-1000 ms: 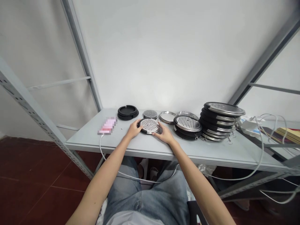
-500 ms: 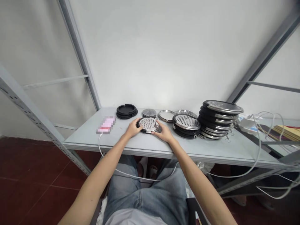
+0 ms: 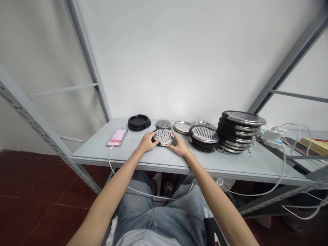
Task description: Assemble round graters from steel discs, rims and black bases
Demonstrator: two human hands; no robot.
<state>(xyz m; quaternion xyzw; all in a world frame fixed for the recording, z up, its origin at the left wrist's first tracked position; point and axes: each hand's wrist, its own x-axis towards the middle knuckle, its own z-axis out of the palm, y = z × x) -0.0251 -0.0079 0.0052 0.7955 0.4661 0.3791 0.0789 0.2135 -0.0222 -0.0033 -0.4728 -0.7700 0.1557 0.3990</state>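
Perforated disc point(image 3: 164, 136) between both hands point(image 3: 148, 142), disc stacks point(image 3: 204, 139) right, black rings point(image 3: 139, 122) left

Both forearms reach forward, left hand point(image 3: 148, 142) and right hand point(image 3: 179, 146) apparently curled, thumbs inward.

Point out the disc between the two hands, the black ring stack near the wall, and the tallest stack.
Perforated disc point(image 3: 164, 135), head view: its holed metal face.
Black ring stack point(image 3: 139, 120), head view: its top piece.
Tallest stack point(image 3: 245, 118), head view: its top disc.

Both hands point(image 3: 164, 145) grip a perforated metal disc point(image 3: 164, 136) on the grey table point(image 3: 148, 158)
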